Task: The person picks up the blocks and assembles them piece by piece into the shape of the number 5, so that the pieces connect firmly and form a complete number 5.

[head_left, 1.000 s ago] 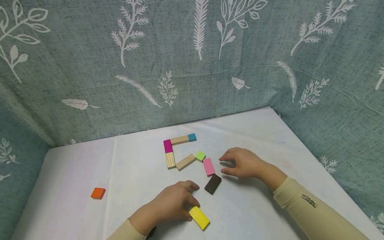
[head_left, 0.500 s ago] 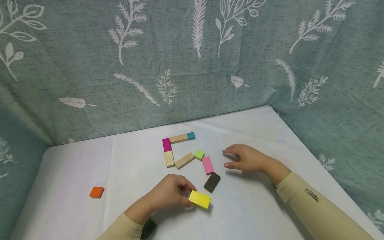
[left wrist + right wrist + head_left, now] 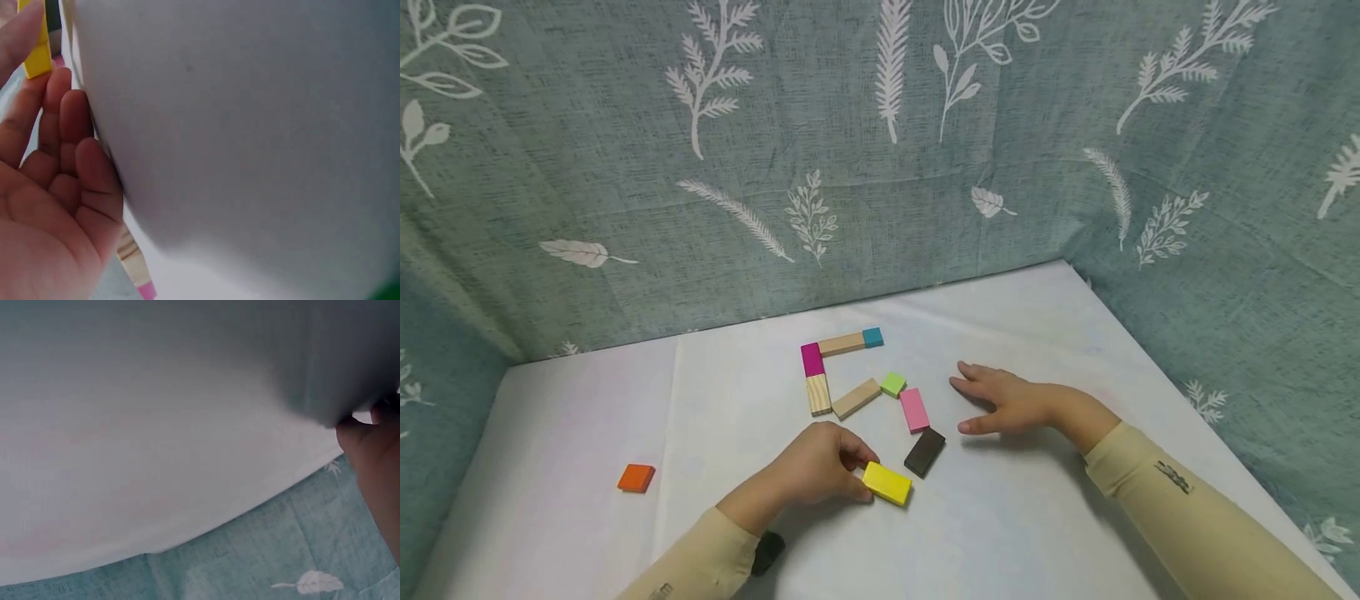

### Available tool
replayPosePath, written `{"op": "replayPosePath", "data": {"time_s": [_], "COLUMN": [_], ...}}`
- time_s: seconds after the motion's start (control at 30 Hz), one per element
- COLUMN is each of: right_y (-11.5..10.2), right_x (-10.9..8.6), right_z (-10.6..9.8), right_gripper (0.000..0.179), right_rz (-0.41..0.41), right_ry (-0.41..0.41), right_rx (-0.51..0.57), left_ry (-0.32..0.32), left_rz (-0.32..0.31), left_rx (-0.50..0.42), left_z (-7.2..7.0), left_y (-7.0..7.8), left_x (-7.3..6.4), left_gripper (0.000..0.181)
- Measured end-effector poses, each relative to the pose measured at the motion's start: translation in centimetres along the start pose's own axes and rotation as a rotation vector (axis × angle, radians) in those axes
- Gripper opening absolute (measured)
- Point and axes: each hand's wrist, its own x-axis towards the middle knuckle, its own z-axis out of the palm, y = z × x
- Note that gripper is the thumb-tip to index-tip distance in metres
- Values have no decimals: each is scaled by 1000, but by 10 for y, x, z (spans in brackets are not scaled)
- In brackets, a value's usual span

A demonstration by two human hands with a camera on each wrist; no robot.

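My left hand [image 3: 820, 465] pinches a yellow block [image 3: 887, 483] by its left end, thumb on the near side. In the left wrist view the thumb and a fingertip grip the yellow block [image 3: 39, 56], while the other fingers curl loosely beside the table. To the right of the pink block [image 3: 914, 410], my right hand [image 3: 1006, 402] rests with spread fingers and holds nothing. A dark brown block [image 3: 925, 452] lies just beyond the yellow one, its far end at the pink block. A green block [image 3: 892, 384] and a plain wooden block [image 3: 857, 398] continue that row.
Further back, a striped wooden block [image 3: 818, 394], a magenta block [image 3: 812, 360], a plain wooden block [image 3: 842, 345] and a blue block [image 3: 872, 337] form a bent line. An orange block [image 3: 636, 478] lies alone at left. Patterned cloth [image 3: 850, 208] stands behind the white tabletop [image 3: 715, 400].
The left hand has lifted and turned the yellow block and carried it away from me, near the dark brown block. The right hand's fingers have spread wider, close to where they were.
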Motion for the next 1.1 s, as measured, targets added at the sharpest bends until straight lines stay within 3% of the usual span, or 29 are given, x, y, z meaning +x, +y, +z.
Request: {"op": "replayPosePath", "data": {"time_s": [0.43, 0.9, 1.1], "right_y": [3, 4, 6], "right_x": [6, 2, 1], "right_z": [6, 7, 8], "right_gripper": [98, 98, 99], "right_rz": [21, 15, 17], "right_ry": [-43, -34, -28], "right_rx": [-44, -45, -31], "left_ry": [46, 92, 90], "left_rz": [13, -2, -21], "left_rx": [119, 242, 254], "left_z": [4, 14, 15], "left_y": [4, 10, 14], "left_x": [3, 4, 3], "left_gripper": [28, 32, 37]}}
